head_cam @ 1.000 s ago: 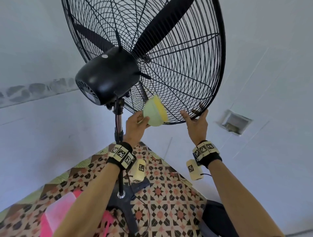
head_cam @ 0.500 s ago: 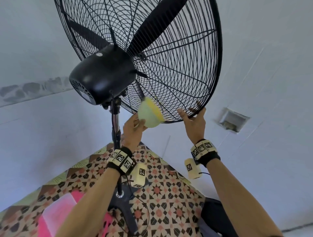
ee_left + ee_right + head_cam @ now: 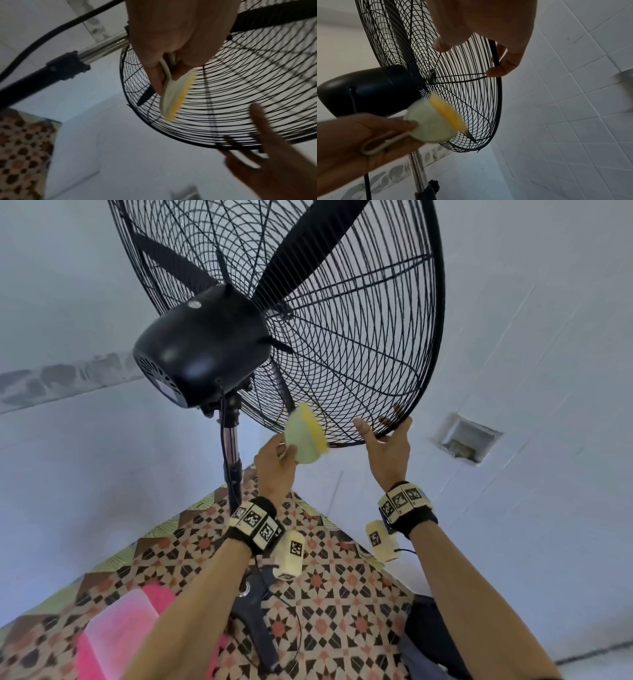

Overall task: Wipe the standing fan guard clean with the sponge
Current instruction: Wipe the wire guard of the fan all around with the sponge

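The black wire fan guard point(image 3: 359, 337) stands tilted above me, with its motor housing point(image 3: 202, 354) at the back. My left hand point(image 3: 284, 448) grips the loop handle of a round sponge point(image 3: 306, 438), pale green with a yellow face. That yellow face point(image 3: 180, 100) lies against the rear wires just above the bottom rim and looks blurred. My right hand point(image 3: 383, 426) holds the guard's bottom rim to the right of the sponge. In the right wrist view its fingers point(image 3: 503, 63) hook over the rim while the thumb point(image 3: 443, 43) stands apart.
The chrome pole point(image 3: 231, 446) runs down to a black cross base point(image 3: 257, 628) on the patterned floor point(image 3: 342, 611). A pink container point(image 3: 116, 635) sits on the floor at the lower left. White tiled walls meet behind the fan, with a small recess point(image 3: 467, 438) at the right.
The sponge has slid a little down the rear wires toward the bottom rim. My right hand has kept its hold on the rim.
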{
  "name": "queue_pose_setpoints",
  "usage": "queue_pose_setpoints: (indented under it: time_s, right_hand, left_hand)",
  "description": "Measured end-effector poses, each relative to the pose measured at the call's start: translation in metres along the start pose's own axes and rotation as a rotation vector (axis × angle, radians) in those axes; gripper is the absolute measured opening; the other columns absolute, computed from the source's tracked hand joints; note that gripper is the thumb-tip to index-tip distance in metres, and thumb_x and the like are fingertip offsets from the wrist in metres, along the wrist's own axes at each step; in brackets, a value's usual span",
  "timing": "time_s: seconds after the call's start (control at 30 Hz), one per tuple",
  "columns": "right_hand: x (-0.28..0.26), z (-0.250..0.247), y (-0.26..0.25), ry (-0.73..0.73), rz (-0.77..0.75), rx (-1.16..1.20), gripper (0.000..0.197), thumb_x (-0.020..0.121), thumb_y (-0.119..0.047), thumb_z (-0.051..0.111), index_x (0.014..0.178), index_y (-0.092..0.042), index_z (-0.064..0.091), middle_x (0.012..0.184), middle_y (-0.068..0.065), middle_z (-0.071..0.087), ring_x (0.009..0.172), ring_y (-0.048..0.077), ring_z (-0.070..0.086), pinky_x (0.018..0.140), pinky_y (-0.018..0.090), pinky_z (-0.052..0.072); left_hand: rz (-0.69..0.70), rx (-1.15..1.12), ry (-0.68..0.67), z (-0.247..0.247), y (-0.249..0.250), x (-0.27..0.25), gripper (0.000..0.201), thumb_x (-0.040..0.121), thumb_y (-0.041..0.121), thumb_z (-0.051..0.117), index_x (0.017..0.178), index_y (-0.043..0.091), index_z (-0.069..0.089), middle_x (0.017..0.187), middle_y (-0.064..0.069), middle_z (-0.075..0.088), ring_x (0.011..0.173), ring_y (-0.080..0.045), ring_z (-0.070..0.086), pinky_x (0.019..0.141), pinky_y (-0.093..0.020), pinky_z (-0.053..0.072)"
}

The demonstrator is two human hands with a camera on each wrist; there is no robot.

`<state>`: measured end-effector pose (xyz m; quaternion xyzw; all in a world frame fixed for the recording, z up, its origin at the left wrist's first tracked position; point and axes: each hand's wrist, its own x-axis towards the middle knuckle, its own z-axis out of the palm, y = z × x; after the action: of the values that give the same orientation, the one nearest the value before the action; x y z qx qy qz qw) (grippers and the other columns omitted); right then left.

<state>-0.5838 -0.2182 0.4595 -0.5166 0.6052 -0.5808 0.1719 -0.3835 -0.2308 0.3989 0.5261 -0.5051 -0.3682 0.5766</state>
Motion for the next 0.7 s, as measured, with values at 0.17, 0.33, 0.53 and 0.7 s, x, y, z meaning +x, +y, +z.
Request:
queue_pose_setpoints:
  time_s: [0.17, 0.33, 0.53, 0.7]
  right_hand:
    - [0.001, -0.001, 0.004, 0.010, 0.018, 0.004, 0.096, 0.075, -0.074, 0.076, 0.146, -0.024, 0.035, 0.143, -0.003, 0.059, 0.126, 0.021, 0.061, 0.106, 0.046, 0.051]
    - [0.002, 0.000, 0.003, 0.000, 0.011, -0.014, 0.087, 0.077, -0.070, 0.078, 0.141, -0.025, 0.039, 0.134, -0.004, 0.063, 0.119, 0.019, 0.064, 0.101, 0.042, 0.054]
    - [0.000, -0.002, 0.001, 0.003, 0.006, -0.016, 0.089, 0.079, -0.065, 0.079, 0.143, -0.022, 0.036, 0.139, -0.002, 0.061, 0.123, 0.017, 0.060, 0.099, 0.033, 0.051]
    - [0.000, -0.002, 0.002, 0.013, 0.006, -0.010, 0.086, 0.078, -0.064, 0.080, 0.140, -0.023, 0.037, 0.137, -0.005, 0.062, 0.119, 0.014, 0.063, 0.101, 0.039, 0.054]
  left_hand:
    - [-0.029, 0.105, 0.051, 0.014, -0.001, 0.000, 0.030, 0.098, 0.015, 0.061, 0.125, 0.003, 0.064, 0.116, -0.017, 0.072, 0.103, -0.030, 0.070, 0.087, -0.050, 0.061]
    - [0.100, -0.025, -0.061, 0.007, 0.010, -0.019, 0.022, 0.102, 0.009, 0.058, 0.124, 0.009, 0.064, 0.109, -0.009, 0.071, 0.100, -0.016, 0.070, 0.079, -0.030, 0.063]
    - [-0.064, 0.179, 0.094, -0.003, -0.024, 0.017, 0.025, 0.099, 0.015, 0.060, 0.121, 0.005, 0.066, 0.115, -0.017, 0.073, 0.105, -0.035, 0.069, 0.086, -0.054, 0.060]
    - [0.073, 0.080, 0.032, 0.026, 0.006, -0.019, 0.026, 0.098, 0.018, 0.056, 0.121, 0.010, 0.063, 0.111, -0.013, 0.073, 0.102, -0.029, 0.070, 0.083, -0.048, 0.062]
